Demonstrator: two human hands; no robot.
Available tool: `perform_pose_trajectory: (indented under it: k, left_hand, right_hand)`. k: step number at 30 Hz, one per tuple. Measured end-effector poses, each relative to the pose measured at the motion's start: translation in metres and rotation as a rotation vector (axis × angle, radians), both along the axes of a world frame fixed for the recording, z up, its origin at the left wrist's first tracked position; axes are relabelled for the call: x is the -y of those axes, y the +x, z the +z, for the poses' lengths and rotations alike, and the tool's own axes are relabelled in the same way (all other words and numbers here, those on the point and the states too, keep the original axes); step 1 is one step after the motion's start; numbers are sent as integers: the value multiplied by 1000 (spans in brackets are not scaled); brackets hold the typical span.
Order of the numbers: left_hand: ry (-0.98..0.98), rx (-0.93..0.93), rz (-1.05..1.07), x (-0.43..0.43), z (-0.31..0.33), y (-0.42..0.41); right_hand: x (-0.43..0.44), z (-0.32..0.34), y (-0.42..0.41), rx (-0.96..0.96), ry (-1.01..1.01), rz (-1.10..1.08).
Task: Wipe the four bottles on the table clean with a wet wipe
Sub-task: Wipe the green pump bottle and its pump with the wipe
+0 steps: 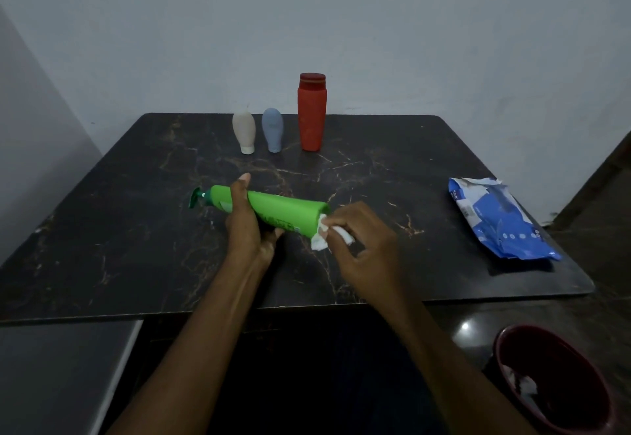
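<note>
The left hand (pixel 246 219) grips a green bottle (pixel 273 211) held sideways above the dark desk (pixel 136 229), pump pointing left. The right hand (pixel 362 240) pinches a white wipe (pixel 321 235) against the bottle's base. A red bottle (pixel 311 113), blue bottle (pixel 272 129) and beige bottle (pixel 244 130) stand upright at the back; a blue wipe pack (pixel 502 219) lies right.
</note>
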State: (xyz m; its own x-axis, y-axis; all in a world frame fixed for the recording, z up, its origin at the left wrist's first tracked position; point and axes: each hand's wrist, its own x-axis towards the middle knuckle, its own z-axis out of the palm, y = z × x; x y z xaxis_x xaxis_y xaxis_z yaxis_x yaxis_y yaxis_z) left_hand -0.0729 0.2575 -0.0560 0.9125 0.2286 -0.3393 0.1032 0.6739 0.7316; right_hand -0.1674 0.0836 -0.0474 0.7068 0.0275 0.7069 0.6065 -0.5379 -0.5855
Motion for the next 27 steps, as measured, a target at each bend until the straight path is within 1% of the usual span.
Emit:
perform_pose_trajectory:
  k: [2, 3, 5, 7, 8, 11, 13, 15, 17, 20, 23, 27]
  left_hand:
    - [10, -14, 6, -1, 0, -1]
    - [24, -14, 1, 0, 0, -3]
    - [63, -9, 6, 7, 0, -7]
    - [106, 23, 44, 15, 2, -10]
    - [127, 31, 55, 19, 5, -11]
    - [240, 95, 32, 36, 17, -10]
    - [385, 163, 22, 48, 29, -11]
    - [474, 255, -4, 59, 42, -11]
    - [578, 356, -52, 69, 55, -7]
    - [759, 442, -95, 80, 69, 1]
    - [856, 495, -133, 91, 83, 14]
    - [1025, 490, -127, 113, 100, 38]
  right_hand:
    - [-1, -10, 5, -93, -26, -7]
    - [2, -13, 8, -148, -7, -42]
    - [10, -10, 9, -240, 101, -114]
    - [14, 0, 9, -239, 198, -114]
    - [15, 6, 10, -218, 191, -97]
    - [13, 22, 14, -181, 44, -25]
    - [14, 26, 21, -227, -41, 29]
    - [15, 30, 27, -274, -98, 83]
    - [18, 36, 35, -260, -157, 93]
    - [28, 45, 47, -230, -142, 44]
    - [42, 48, 61, -200, -105, -49]
    - [48, 45, 80, -175, -248, -221]
